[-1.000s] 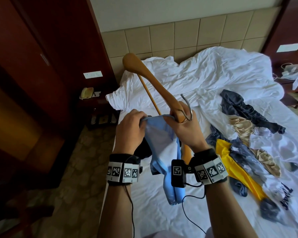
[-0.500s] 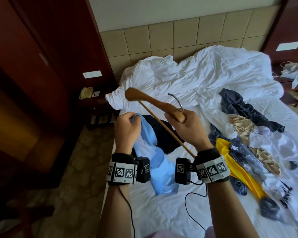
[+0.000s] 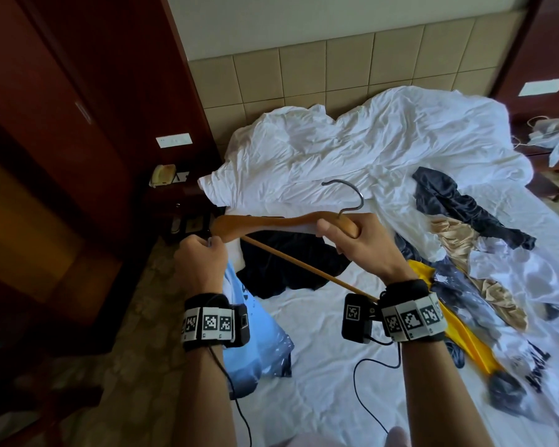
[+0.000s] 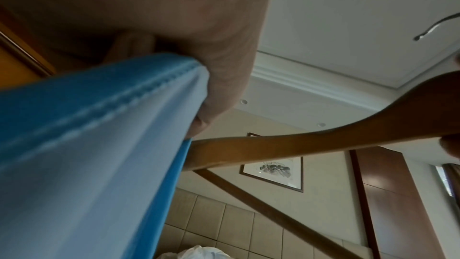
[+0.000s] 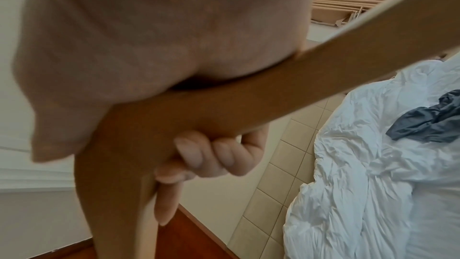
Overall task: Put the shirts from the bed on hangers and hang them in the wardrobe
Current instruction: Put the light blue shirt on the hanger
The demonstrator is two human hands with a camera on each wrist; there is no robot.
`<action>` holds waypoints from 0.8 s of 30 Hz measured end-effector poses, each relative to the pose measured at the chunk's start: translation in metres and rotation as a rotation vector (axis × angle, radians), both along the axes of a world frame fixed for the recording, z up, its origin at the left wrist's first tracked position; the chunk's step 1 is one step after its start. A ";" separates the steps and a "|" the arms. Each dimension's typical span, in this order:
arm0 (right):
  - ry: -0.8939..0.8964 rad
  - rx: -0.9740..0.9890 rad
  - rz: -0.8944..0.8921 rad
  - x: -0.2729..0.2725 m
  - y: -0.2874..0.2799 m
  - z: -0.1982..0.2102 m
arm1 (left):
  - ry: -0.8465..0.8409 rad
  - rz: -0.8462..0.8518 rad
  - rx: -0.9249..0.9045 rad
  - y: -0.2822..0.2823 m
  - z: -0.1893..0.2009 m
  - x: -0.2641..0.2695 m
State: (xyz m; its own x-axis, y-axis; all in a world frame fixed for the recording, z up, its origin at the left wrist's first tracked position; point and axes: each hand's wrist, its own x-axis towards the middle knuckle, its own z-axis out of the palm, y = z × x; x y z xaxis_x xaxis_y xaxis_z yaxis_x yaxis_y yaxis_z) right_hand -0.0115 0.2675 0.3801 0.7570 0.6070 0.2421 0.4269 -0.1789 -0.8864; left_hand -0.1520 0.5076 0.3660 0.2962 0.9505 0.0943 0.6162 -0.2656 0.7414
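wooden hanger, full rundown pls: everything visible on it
The wooden hanger is brown, smooth and glossy, with curved shoulders, a thin lower crossbar and a grey metal hook pointing up. It lies roughly level over the bed. The right hand grips its middle under the hook. Its left tip meets the light blue shirt pinched by the left hand.
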 end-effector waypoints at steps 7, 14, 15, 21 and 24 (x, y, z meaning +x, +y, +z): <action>0.047 0.037 0.077 0.000 -0.002 -0.002 | -0.034 0.077 0.009 0.015 -0.006 -0.014; 0.099 0.036 0.108 -0.002 -0.004 0.000 | -0.042 0.089 0.067 0.019 -0.010 -0.021; 0.098 0.034 0.097 -0.003 -0.002 0.001 | -0.038 0.074 0.080 0.018 -0.010 -0.019; 0.120 0.018 0.016 -0.011 0.018 -0.003 | -0.109 -0.090 0.044 -0.003 0.002 -0.006; 0.118 0.010 -0.022 -0.018 0.036 -0.011 | -0.177 -0.208 -0.046 -0.025 0.008 0.008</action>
State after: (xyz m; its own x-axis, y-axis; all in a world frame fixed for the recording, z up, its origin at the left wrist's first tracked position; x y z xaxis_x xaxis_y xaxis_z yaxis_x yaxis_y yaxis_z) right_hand -0.0298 0.3030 0.3694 0.7938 0.5877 0.1565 0.3159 -0.1785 -0.9318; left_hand -0.1436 0.4830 0.3741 0.4687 0.8752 0.1200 0.4116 -0.3365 0.8470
